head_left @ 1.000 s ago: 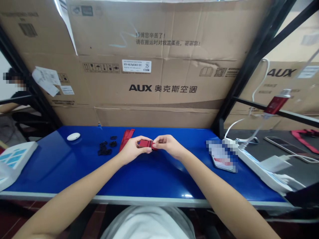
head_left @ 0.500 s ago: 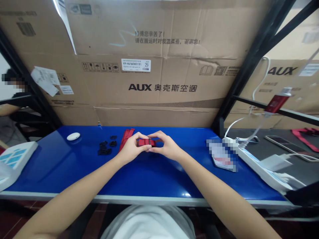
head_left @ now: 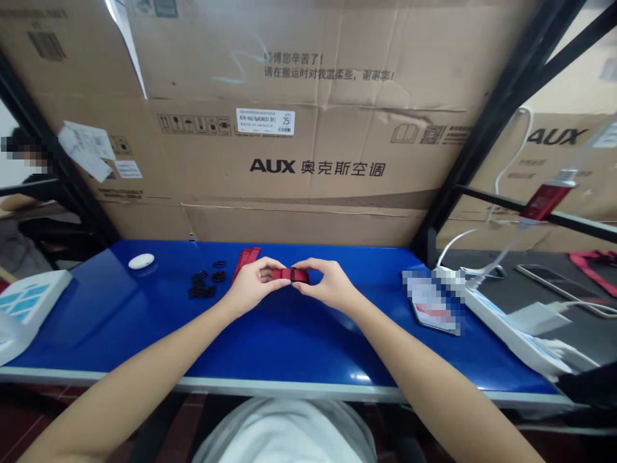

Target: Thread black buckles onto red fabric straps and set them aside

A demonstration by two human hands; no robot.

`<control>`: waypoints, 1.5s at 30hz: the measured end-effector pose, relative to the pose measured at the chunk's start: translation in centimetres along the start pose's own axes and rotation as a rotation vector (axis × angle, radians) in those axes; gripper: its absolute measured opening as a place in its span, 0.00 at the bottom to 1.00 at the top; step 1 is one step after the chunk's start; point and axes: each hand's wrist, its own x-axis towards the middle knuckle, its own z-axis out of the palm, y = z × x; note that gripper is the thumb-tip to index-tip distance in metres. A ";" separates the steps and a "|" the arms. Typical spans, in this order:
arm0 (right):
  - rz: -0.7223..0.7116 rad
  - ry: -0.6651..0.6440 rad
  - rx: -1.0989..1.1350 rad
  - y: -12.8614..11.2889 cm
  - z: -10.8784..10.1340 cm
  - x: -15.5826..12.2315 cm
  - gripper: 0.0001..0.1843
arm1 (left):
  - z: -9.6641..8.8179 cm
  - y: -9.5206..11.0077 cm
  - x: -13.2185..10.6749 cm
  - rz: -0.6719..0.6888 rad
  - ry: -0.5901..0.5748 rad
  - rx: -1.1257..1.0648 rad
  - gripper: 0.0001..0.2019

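- We are pinching a short red strap (head_left: 283, 274) between both hands, holding it level just above the blue table (head_left: 299, 341), toward the table's far side and roughly at its middle.
- Our left hand (head_left: 251, 286) is closing thumb and fingertips on the strap's left end, with the remaining fingers curling in toward the palm.
- Our right hand (head_left: 328, 285) is gripping the right end in the same way, forefinger arching over the top and thumb underneath, so the hand is mostly closed.
- A small black buckle (head_left: 292, 274) is sitting around the strap between the two hands; we cannot tell how it is threaded.
- More spare red straps (head_left: 247, 258) are lying flat just behind our left hand, pointing toward the cardboard box (head_left: 308, 128) that is standing along the back.
- A cluster of black rings (head_left: 205, 285) is lying on the table to the left of our left hand, near it but apart.
- A white oval object (head_left: 141, 261) is resting farther left, near the back edge.
- A white carton (head_left: 29, 308) with pale blue patches is sitting at the table's left end.
- A white power strip (head_left: 506, 321) with cables is lying at the right end, well apart from our right hand.
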 end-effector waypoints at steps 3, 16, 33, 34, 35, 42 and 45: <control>-0.009 0.007 -0.016 0.0 -0.3 0.0 0.17 | -0.2 0.1 -0.2 0.000 0.020 0.025 0.20; -0.106 -0.059 -0.084 -0.8 0.1 -0.1 0.18 | 1.0 -0.1 0.0 -0.050 -0.058 -0.149 0.16; -0.088 -0.537 -0.257 4.7 -2.3 2.1 0.19 | 1.3 -1.4 -1.1 0.016 -0.291 0.531 0.12; -0.094 -0.515 -0.265 5.3 -2.3 2.2 0.20 | 1.5 -1.3 -1.4 0.098 -0.304 0.601 0.12; -0.080 -0.475 -0.290 5.8 -2.3 2.1 0.21 | 1.7 -1.2 -1.6 0.168 -0.315 0.653 0.11; 0.175 -0.279 -0.621 7.3 -1.4 -1.8 0.29 | 2.5 -2.1 -0.7 0.224 -0.354 0.823 0.19; 0.209 -0.304 -0.623 7.1 -0.9 -2.6 0.31 | 2.5 -2.7 0.3 0.208 -0.335 0.820 0.21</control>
